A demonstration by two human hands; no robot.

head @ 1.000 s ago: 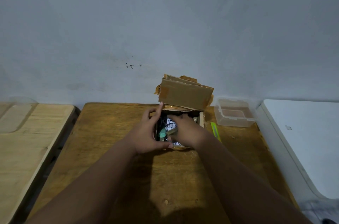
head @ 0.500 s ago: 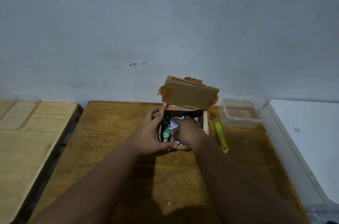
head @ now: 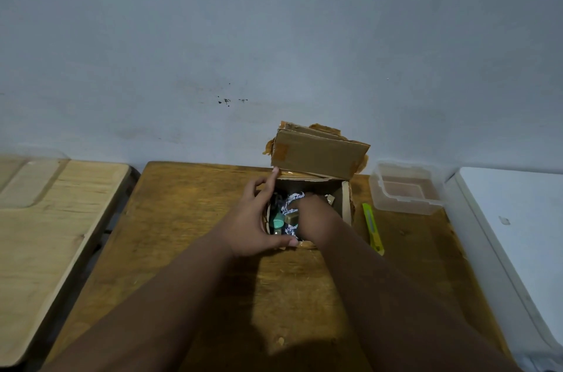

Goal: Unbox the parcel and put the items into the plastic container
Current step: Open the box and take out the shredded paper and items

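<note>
An open cardboard parcel (head: 316, 153) stands at the far middle of the brown wooden table (head: 195, 219), its lid flap up against the wall. Inside I see crumpled printed paper (head: 293, 199), a small teal item (head: 277, 222) and a small tan box (head: 292, 218). My left hand (head: 254, 219) grips the parcel's left wall, thumb along the near edge. My right hand (head: 313, 213) reaches down inside the parcel; its fingers are hidden among the contents. A clear plastic container (head: 406, 188) sits to the right of the parcel.
A yellow-green box cutter (head: 372, 227) lies between the parcel and the container. A white surface (head: 518, 219) borders the table on the right, a light wooden table (head: 45, 234) on the left. A grey wall rises right behind.
My right hand has pushed deeper into the parcel. The view has shifted slightly left, and the left hand keeps its hold on the parcel wall.
</note>
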